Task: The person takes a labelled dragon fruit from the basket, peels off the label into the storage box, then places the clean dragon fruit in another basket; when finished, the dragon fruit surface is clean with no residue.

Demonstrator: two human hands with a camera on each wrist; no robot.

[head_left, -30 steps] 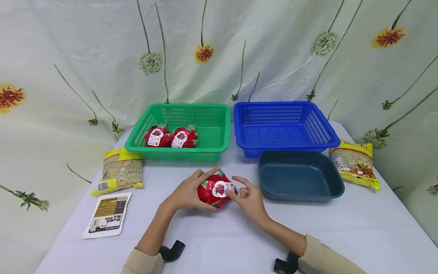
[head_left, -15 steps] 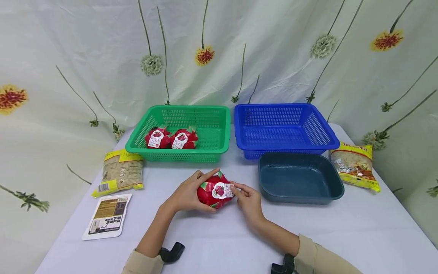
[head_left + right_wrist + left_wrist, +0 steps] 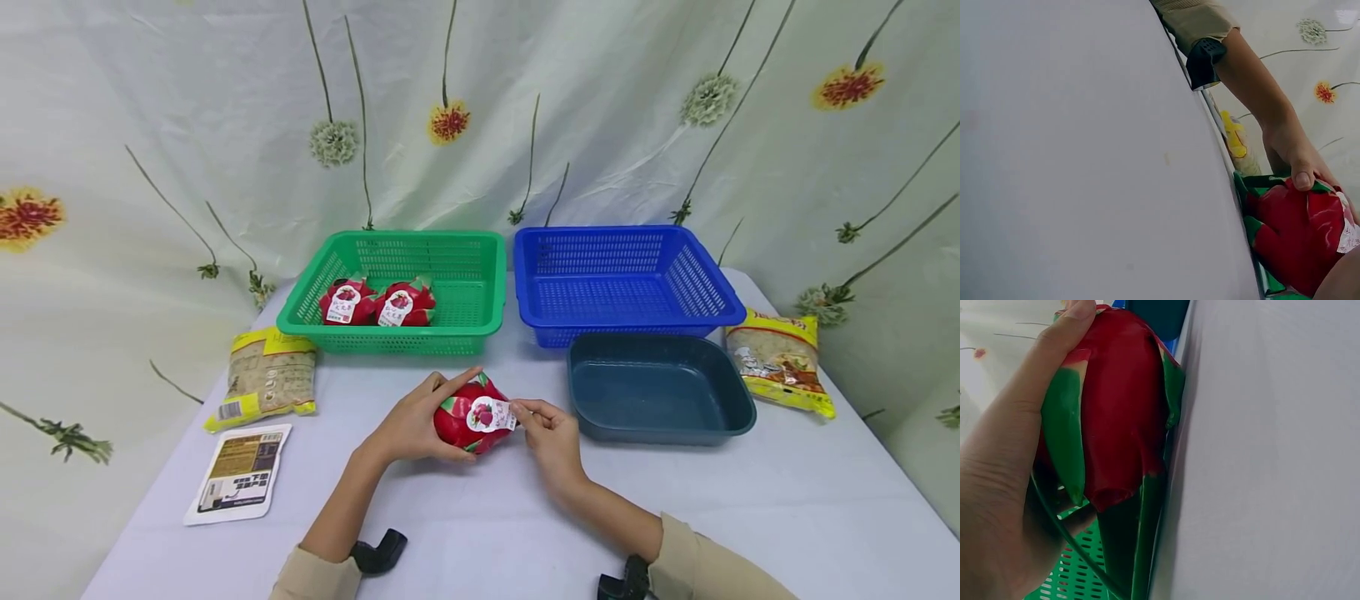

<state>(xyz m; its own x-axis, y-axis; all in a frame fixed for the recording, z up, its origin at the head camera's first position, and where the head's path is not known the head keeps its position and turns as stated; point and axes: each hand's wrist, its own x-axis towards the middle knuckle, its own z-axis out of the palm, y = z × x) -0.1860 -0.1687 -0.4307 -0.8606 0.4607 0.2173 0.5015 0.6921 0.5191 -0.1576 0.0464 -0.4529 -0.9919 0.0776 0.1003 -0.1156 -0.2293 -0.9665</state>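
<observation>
My left hand (image 3: 411, 423) grips a red dragon fruit (image 3: 452, 428) with green-tipped scales from its left side, low over the white table. A white label (image 3: 491, 415) with a fruit picture is on the dragon fruit's upper face. My right hand (image 3: 555, 443) pinches the right end of this label between thumb and forefinger. In the left wrist view, the dragon fruit (image 3: 1116, 406) fills the grasp, with the thumb along its skin. From the right wrist, the dragon fruit (image 3: 1291, 231) and part of its label (image 3: 1349, 234) show; the right fingers are mostly hidden there.
A green basket (image 3: 491, 312) at the back holds two labelled dragon fruits (image 3: 405, 302). Right of it stands a blue basket (image 3: 630, 319), with a dark teal tub (image 3: 660, 408) before it. Yellow bags (image 3: 270, 375) lie at both sides, and a white pouch (image 3: 238, 475) at left.
My right thumb and forefinger have come together on the label's right end, where the thumb pressed before with the forefinger apart. My left hand keeps its grip on the dragon fruit.
</observation>
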